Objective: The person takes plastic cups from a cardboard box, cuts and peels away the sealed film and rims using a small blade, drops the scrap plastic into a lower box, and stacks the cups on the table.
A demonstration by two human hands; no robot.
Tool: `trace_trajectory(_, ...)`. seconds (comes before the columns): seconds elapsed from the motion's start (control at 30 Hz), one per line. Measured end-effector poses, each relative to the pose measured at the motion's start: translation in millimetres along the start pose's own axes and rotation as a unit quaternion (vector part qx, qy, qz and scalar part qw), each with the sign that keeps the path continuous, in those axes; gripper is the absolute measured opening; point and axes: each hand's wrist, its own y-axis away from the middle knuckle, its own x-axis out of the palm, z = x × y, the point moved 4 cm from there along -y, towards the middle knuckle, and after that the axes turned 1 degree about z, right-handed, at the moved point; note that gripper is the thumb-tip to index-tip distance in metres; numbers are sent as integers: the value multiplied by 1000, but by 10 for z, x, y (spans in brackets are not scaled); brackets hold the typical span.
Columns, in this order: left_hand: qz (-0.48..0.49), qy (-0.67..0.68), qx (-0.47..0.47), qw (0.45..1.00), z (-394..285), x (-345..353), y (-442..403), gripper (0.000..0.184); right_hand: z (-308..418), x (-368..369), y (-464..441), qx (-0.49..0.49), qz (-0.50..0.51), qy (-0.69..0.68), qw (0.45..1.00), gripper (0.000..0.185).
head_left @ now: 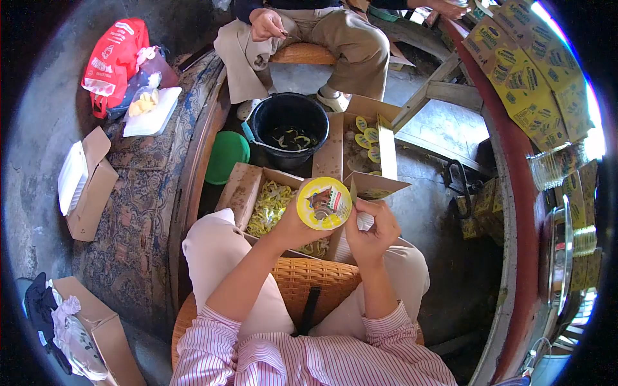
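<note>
My left hand is wrapped round a cup with a round yellow printed lid, the lid turned up toward me. At the cup's right edge, my right hand is closed, thumb and finger pinching a thin, dark greenish piece whose kind I cannot make out. Beneath my hands stands an open cardboard box with yellow-green plastic strips in it. Just beyond, another open carton contains several yellow-lidded cups. White stacked cups show partly behind my right hand.
A black bucket with scraps inside stands ahead, beside a green lid. Opposite sits another person, one hand raised. Left are a red bag and white foam box; right, a wooden frame and stacked yellow cartons.
</note>
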Motion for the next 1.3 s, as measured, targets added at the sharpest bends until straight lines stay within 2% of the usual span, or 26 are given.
trace_trajectory(0.23, -13, 24, -12, 1000, -2, -11, -10, 65, -59, -23, 41, 27, -17, -41, 999, 16)
trace_trajectory(0.43, -17, 48, -5, 999, 7, -50, -3, 65, 7, 23, 45, 18, 8, -36, 999, 16)
trace_trajectory(0.73, 8, -61, 12, 998, 41, -69, -16, 68, 1, 24, 49, 9, -2, 8, 1000, 16)
trace_trajectory(1.03, 19, -7, -14, 1000, -71, -28, 8, 70, -17, 11, 22, 9, 8, -14, 1000, 16)
trace_trajectory(1.13, 15, 20, -39, 999, -4, -5, 28, 69, -85, 21, 62, 40, 0, -34, 999, 16)
trace_trajectory(1.3, -6, 111, -42, 993, 31, -9, 49, 65, -44, -14, 78, 53, -15, -53, 997, 15)
